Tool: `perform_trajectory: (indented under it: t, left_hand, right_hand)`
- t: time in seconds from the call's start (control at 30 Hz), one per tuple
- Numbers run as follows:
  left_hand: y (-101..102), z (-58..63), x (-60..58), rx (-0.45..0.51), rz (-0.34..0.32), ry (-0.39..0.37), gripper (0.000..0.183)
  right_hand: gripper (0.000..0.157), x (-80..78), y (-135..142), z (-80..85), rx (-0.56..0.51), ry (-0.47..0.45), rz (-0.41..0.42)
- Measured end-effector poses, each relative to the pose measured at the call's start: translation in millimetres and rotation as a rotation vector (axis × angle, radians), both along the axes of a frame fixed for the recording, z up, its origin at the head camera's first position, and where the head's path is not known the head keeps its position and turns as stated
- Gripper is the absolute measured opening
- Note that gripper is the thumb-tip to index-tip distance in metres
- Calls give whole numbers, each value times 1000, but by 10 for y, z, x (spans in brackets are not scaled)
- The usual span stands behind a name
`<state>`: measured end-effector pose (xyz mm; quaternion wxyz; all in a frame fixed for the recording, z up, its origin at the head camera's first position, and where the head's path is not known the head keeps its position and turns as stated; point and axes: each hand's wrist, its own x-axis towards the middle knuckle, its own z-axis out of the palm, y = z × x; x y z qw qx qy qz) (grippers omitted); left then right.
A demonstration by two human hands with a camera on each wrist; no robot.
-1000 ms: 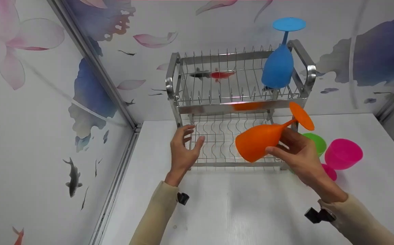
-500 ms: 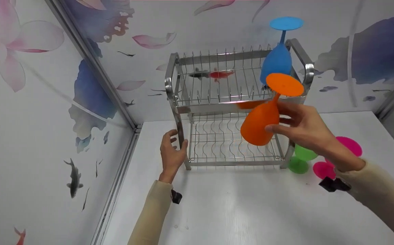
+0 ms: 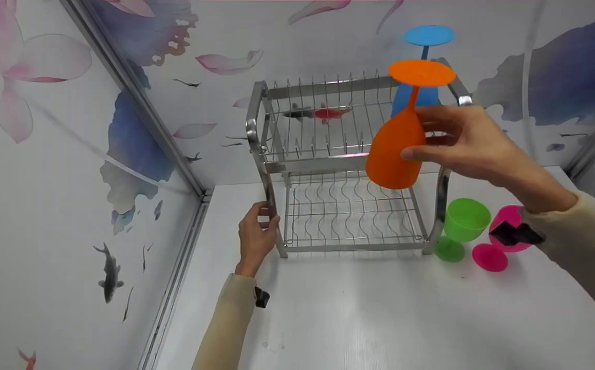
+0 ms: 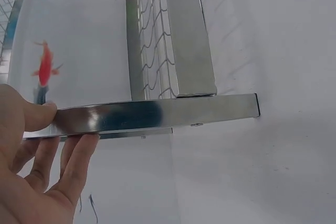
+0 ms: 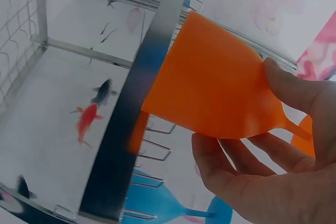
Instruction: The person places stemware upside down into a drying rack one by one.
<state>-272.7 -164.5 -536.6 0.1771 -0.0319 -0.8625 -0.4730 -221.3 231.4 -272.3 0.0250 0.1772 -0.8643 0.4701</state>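
My right hand (image 3: pixel 475 146) holds an orange wine glass (image 3: pixel 397 149) upside down by its bowl, thumb on one side and fingers on the other. Its foot points up, and its rim overlaps the front bar of the upper tier in the head view. The left hand (image 3: pixel 258 234) grips the left front leg of the metal dish rack (image 3: pixel 351 247); in the left wrist view the thumb lies on one face of the leg (image 4: pixel 121 118), fingers behind. Behind the orange glass a blue wine glass (image 3: pixel 428 36) stands inverted on the upper tier, partly hidden.
Right of the rack, a green wine glass (image 3: pixel 466 218) and a pink wine glass (image 3: pixel 490 257) sit on the white table (image 3: pixel 349 308), the pink one partly covered by the right wrist. A patterned wall (image 3: pixel 328 36) rises behind the rack, another on the left.
My right hand has raised the orange glass toward the upper tier and turned it from lying sideways to rim down. The left hand has moved left and down onto the rack's leg.
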Motion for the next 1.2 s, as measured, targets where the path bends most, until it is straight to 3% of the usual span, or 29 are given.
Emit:
perform_trajectory:
  t: [0.33,0.63,0.83,1.2]
  left_hand:
    - [16,33,6,-30,25,-40,34]
    - [11,13,0,-40,19,-16,33]
    - [20,20,-11,-45,18,-8,33]
    - [21,26,-7,-43,13,-22,32]
  right_hand:
    - [64,-166,-176,455,62,47,-15]
    - [67,-411,-338,655,102,117,-47]
    - [68,-669,-404,632,101,115,-59]
    - [67,-1066,-468,343,86,84,-134]
